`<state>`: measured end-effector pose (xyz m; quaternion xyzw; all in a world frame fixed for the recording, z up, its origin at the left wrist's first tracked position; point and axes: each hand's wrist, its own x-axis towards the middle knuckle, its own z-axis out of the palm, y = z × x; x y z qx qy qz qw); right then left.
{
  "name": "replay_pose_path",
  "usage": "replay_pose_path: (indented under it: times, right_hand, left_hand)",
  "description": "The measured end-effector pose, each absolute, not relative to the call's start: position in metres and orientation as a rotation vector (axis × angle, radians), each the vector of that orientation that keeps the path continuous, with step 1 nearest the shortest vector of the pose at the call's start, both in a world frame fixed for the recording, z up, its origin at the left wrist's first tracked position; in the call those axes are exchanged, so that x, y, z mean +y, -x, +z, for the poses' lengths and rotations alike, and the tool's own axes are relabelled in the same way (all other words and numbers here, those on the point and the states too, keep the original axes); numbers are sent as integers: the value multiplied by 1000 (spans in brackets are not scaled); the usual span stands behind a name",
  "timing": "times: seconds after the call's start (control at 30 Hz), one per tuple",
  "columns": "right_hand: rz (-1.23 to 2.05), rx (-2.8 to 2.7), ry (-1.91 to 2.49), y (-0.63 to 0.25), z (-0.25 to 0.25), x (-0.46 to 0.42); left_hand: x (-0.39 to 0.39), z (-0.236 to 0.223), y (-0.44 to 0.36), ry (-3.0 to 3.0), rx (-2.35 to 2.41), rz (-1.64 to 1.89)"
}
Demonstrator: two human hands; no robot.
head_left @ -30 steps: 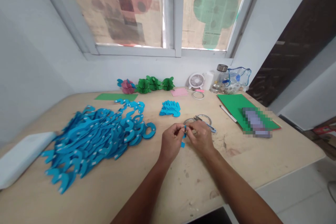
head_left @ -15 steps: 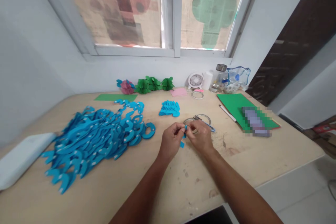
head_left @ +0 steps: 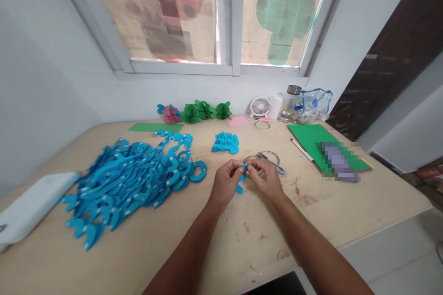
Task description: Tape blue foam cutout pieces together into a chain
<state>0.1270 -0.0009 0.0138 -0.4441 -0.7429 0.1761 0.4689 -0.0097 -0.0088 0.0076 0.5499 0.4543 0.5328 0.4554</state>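
Note:
Between my fingertips is a small blue paper piece [head_left: 240,189], its lower part hanging below them. My left hand [head_left: 226,179] pinches it from one side, and my right hand [head_left: 265,177] pinches it from the other. Most of its upper part is hidden by the fingers. Just behind my right hand lie a blue-handled cutting tool [head_left: 277,167], partly covered, and a coiled cable [head_left: 272,154]. A small stack of wavy blue paper pieces [head_left: 225,142] rests beyond my left hand. To the left spreads a large heap of curved blue paper pieces [head_left: 131,179] with white patches.
Green and pink paper flowers [head_left: 204,109] line the wall. A white fan [head_left: 260,107], a glass bottle [head_left: 290,101] and a clear bag [head_left: 315,101] stand at the back right. Green sheets [head_left: 308,136] lie right, beside a white pen [head_left: 302,150]. A white case [head_left: 38,205] sits far left.
My fingers shift slightly around the blue paper piece, and more of its hanging part shows now. The whole view has moved a little; the other things stay in place.

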Motion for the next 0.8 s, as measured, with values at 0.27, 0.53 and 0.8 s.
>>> replay_pose_path:
  times: [0.27,0.53,0.8]
  right_hand:
    - [265,-1855,1088,-126,12,-2]
    - [-19,-1874,1110,-124,9,-2]
    - [340,-1701,1183,-122,13,-3]
  left_hand:
    - [-13,9,9,-1625,1242,1353]
    - [-15,10,8,-1729,1288,1339]
    - [-12,11,6,-1303,1055,1309]
